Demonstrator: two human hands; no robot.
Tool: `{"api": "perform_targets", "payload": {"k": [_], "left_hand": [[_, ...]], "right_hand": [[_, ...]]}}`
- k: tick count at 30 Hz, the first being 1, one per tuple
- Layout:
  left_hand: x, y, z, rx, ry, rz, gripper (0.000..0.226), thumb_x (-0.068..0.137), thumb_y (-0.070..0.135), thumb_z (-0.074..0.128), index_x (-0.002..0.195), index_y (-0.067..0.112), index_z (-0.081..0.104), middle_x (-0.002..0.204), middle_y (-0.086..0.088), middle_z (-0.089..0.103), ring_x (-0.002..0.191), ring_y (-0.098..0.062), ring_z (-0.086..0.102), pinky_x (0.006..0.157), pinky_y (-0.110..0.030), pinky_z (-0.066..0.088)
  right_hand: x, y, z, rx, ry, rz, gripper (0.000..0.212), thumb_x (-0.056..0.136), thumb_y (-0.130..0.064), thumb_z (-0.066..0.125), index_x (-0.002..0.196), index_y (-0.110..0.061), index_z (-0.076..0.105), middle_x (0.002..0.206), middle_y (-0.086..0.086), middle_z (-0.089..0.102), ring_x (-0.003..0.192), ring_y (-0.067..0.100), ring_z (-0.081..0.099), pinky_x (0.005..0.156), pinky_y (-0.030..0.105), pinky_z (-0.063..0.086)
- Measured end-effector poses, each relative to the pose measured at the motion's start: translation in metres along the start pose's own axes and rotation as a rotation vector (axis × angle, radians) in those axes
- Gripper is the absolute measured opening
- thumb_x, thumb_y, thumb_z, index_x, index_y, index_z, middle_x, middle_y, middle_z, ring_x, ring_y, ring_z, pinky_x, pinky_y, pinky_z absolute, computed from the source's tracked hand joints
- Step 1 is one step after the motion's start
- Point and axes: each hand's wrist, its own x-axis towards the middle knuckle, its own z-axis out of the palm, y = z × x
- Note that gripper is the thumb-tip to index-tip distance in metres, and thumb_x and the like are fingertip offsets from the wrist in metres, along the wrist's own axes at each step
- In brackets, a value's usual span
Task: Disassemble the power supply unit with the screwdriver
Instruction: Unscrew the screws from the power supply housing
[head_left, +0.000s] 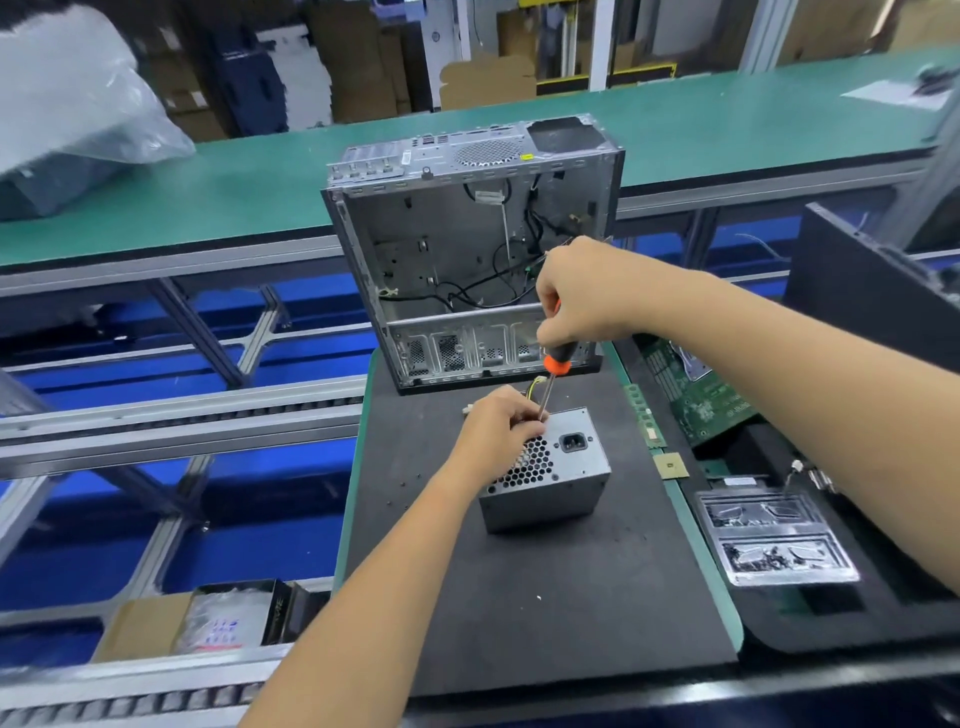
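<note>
Both bare forearms extended forward, right hand (584, 296) fisted and raised, left hand (496, 423) lower, fingers curled

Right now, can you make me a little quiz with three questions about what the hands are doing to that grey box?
1. True or false: the right hand grips the screwdriver.
2. Where does the power supply unit sit? A) inside the computer case B) on the dark mat C) in the screw tray
3. Fill in: the left hand holds the unit at its ____ corner, by the shaft.

Key: 1 true; 2 B; 3 far.
</note>
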Motion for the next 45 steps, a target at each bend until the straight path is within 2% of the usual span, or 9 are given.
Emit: {"api": "perform_targets", "payload": {"k": [8,17,22,28,36,39,41,43,45], "left_hand": [[0.000,-0.004,0.001,0.049,0.091,0.012,0.008,0.084,0.014,0.070,0.091,0.014,0.075,0.084,0.013,0.052,0.074,0.001,0.051,0.073,-0.014,0.041],[0.003,-0.004,0.001,0.022,0.108,-0.032,0.008,0.085,0.014,0.068,0.089,0.016,0.075,0.083,0.014,0.055,0.072,0.003,0.052,0.067,-0.005,0.037],[0.003,-0.006,0.005,0.017,0.100,-0.018,0.007,0.086,0.013,0.067,0.086,0.015,0.074,0.083,0.011,0.055,0.072,-0.001,0.050,0.068,-0.008,0.036],[0.002,-0.008,0.008,0.095,0.116,0.018,0.006,0.087,0.014,0.067,0.087,0.011,0.072,0.089,0.004,0.059,0.093,-0.011,0.046,0.078,-0.013,0.033],[-0.003,-0.010,0.012,0.125,0.144,0.050,0.007,0.089,0.018,0.062,0.090,0.016,0.069,0.092,0.007,0.062,0.090,-0.011,0.047,0.079,-0.020,0.038],[-0.002,-0.012,0.012,0.122,0.144,0.051,0.006,0.088,0.019,0.063,0.090,0.018,0.068,0.092,0.008,0.062,0.090,-0.009,0.048,0.079,-0.020,0.038],[0.000,-0.013,0.012,0.125,0.141,0.044,0.005,0.088,0.019,0.063,0.090,0.019,0.067,0.092,0.008,0.062,0.089,-0.009,0.048,0.077,-0.019,0.037],[0.002,-0.014,0.012,0.121,0.134,0.038,0.004,0.088,0.018,0.062,0.089,0.020,0.066,0.091,0.008,0.061,0.089,-0.009,0.048,0.075,-0.018,0.036],[0.003,-0.014,0.012,0.123,0.115,0.045,0.006,0.089,0.017,0.061,0.087,0.020,0.066,0.089,0.009,0.059,0.089,-0.009,0.047,0.074,-0.016,0.035]], "right_hand": [[0.003,0.003,0.006,0.001,-0.015,-0.013,0.027,0.070,-0.027,0.068,0.069,0.000,0.065,0.062,0.009,0.054,0.057,0.022,0.042,0.050,0.026,0.035],[0.009,0.008,0.008,-0.021,-0.009,-0.038,0.026,0.072,-0.027,0.068,0.069,-0.001,0.066,0.058,0.007,0.053,0.054,0.021,0.041,0.046,0.024,0.032],[0.013,0.002,0.001,-0.114,-0.183,-0.201,0.018,0.078,-0.031,0.073,0.073,-0.015,0.064,0.069,-0.003,0.063,0.063,0.012,0.054,0.050,0.025,0.040],[0.033,-0.025,-0.007,-0.164,-0.313,-0.326,0.009,0.078,-0.024,0.076,0.078,-0.017,0.070,0.076,-0.006,0.067,0.073,0.008,0.058,0.063,0.027,0.049],[0.039,-0.015,-0.010,-0.054,-0.257,-0.207,0.016,0.072,-0.036,0.076,0.072,-0.023,0.067,0.073,-0.001,0.070,0.074,0.017,0.066,0.062,0.031,0.053],[0.035,-0.014,-0.004,-0.078,-0.238,-0.183,0.038,0.079,-0.052,0.067,0.067,-0.017,0.065,0.055,-0.002,0.066,0.057,0.016,0.067,0.052,0.024,0.045],[0.035,-0.017,-0.003,-0.097,-0.271,-0.056,0.064,0.089,-0.064,0.045,0.066,-0.006,0.060,0.043,0.004,0.062,0.041,0.018,0.064,0.050,0.025,0.043],[0.037,-0.021,-0.001,-0.143,-0.284,0.007,0.059,0.095,-0.051,0.034,0.064,-0.005,0.055,0.040,0.007,0.060,0.040,0.022,0.063,0.050,0.027,0.043],[0.038,-0.028,0.001,-0.217,-0.304,-0.060,0.042,0.095,-0.034,0.038,0.067,-0.007,0.053,0.057,0.013,0.068,0.052,0.025,0.063,0.052,0.028,0.043]]}}
